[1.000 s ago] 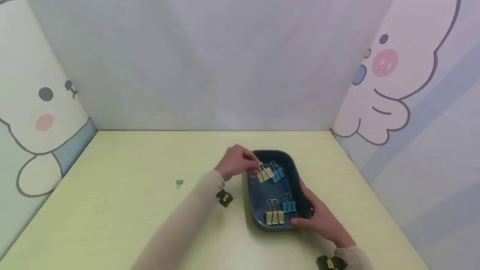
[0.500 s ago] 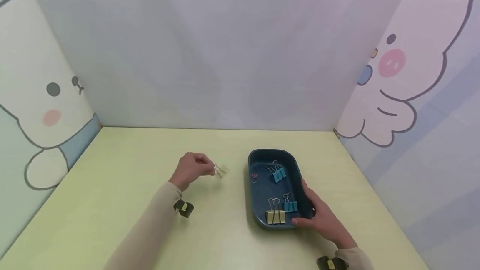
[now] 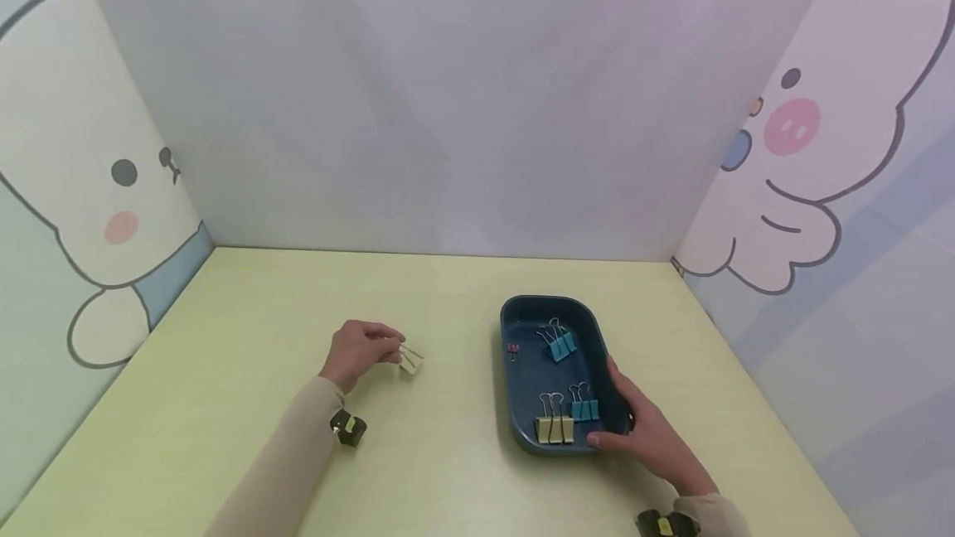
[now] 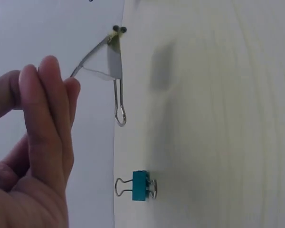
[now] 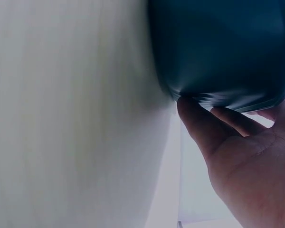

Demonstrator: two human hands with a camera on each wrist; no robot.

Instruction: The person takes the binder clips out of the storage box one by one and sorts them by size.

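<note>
Pale table [image 3: 433, 462] before grey wall [image 3: 448, 106], yellow clip [image 3: 409, 363] in left grip [image 3: 361, 351], tray [image 3: 531, 384] in right grip [image 3: 656, 437]

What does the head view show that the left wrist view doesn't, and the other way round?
Only the head view: the tray with a yellow clip, two blue clips and a red clip inside, and the right hand holding its side.
Only the left wrist view: a teal clip on the table.
Both: the table and the left hand pinching the held clip.
</note>
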